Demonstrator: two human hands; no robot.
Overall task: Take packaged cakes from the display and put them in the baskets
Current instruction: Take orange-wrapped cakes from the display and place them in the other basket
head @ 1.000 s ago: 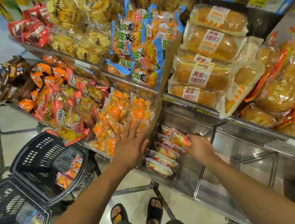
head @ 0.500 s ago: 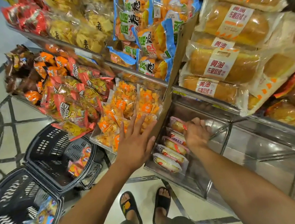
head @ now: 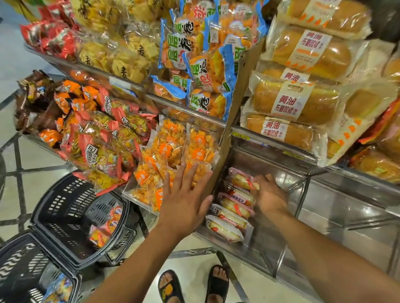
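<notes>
Right hand [head: 269,194] has been shifted a little down along the row of cake packs [head: 231,215] since half a second ago. Left hand [head: 186,201] is kept where it was, fingers straight and spread, laid flat on the orange snack bags [head: 167,149] beside the cardboard divider [head: 239,92]. Right-hand fingers are curled on the top cake pack [head: 239,181]; the firmness of the grip is hidden by blur. Packs are stood on edge in a line, touching each other, at the left end of the metal shelf bin [head: 280,163]. Step judged: one pack being lifted out. The pack is best pinched by the wrapper edges, not squeezed at the soft middle, and drawn up and clear so neighbours are not toppled. It is then to be carried left to the black baskets [head: 61,205] on the floor, where some packets already lie.
</notes>
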